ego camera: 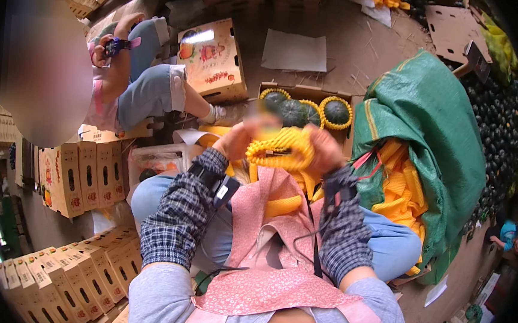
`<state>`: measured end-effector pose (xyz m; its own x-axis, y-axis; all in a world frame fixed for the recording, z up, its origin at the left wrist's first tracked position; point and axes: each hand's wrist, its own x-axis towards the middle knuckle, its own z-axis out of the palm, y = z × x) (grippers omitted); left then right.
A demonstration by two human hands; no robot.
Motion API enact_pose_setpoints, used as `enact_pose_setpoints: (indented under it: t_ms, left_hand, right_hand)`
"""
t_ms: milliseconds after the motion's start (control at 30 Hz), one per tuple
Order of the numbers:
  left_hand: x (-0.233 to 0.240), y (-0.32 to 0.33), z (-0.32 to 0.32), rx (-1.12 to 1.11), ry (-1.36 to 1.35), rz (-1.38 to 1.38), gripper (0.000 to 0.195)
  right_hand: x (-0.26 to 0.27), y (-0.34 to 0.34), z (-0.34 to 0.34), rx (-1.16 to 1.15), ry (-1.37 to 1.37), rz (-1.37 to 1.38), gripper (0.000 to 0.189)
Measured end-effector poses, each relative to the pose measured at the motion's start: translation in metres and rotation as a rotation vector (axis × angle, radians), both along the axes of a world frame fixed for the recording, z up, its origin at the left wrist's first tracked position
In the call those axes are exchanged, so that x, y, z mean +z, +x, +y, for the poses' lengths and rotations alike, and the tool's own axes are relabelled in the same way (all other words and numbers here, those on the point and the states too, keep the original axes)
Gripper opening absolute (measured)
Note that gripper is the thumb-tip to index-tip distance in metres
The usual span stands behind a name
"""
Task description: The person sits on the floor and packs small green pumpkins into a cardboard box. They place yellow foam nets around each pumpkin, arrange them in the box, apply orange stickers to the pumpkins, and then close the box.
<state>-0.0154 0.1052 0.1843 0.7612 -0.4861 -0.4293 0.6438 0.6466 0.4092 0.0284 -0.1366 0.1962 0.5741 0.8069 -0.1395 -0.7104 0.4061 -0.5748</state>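
My left hand (pixel 239 138) and my right hand (pixel 326 149) hold a yellow foam net sleeve (pixel 282 150) between them, one at each end. The right hand is smeared by motion, and a blurred patch hides part of the left fingers. Just beyond lies an open cardboard box (pixel 306 92) with several dark green squashes (pixel 296 112) in it. One squash (pixel 336 112) at its right side sits inside a yellow net. More yellow foam (pixel 283 206) rests on my lap over the pink apron (pixel 254 233).
At right a green woven sack (pixel 429 115) spills yellow foam nets (pixel 397 184). A closed printed carton (pixel 212 59) stands ahead, left of a paper sheet (pixel 295 51). Another person (pixel 134 80) sits at left. Rows of cartons (pixel 75 270) fill the lower left; squashes (pixel 490 146) are heaped far right.
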Motion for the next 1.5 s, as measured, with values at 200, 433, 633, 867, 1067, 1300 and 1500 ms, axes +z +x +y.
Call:
enact_pose_setpoints:
  t_ms: [200, 433, 633, 867, 1067, 1300, 1500]
  left_hand:
    - [-0.092, 0.040, -0.024, 0.286, 1.082, -0.444, 0.021]
    - [-0.121, 0.059, -0.086, 0.633, 1.369, -0.496, 0.021]
    - [-0.123, 0.079, -0.097, 0.726, 1.322, -0.711, 0.015]
    - [-0.110, 0.072, -0.096, 0.601, 0.927, -0.520, 0.018]
    - [-0.114, 0.073, -0.092, 0.528, 0.735, -0.505, 0.013]
    - [-0.114, 0.092, -0.099, 0.614, 0.966, -0.497, 0.014]
    - [-0.119, 0.106, -0.100, 0.570, 0.807, -0.264, 0.016]
  right_hand:
    - [-0.058, 0.087, 0.018, -0.343, -1.052, -1.191, 0.025]
    - [-0.114, 0.083, 0.006, -0.605, -0.931, -0.855, 0.019]
    - [-0.116, 0.078, -0.016, -0.709, -0.845, -0.906, 0.020]
    - [-0.114, 0.076, -0.016, -0.731, -0.833, -0.851, 0.019]
    - [-0.109, 0.072, -0.014, -0.713, -0.805, -0.839, 0.016]
    - [-0.101, 0.086, -0.013, -0.772, -1.009, -0.846, 0.017]
    - [-0.125, 0.102, -0.026, -0.743, -1.005, -0.547, 0.020]
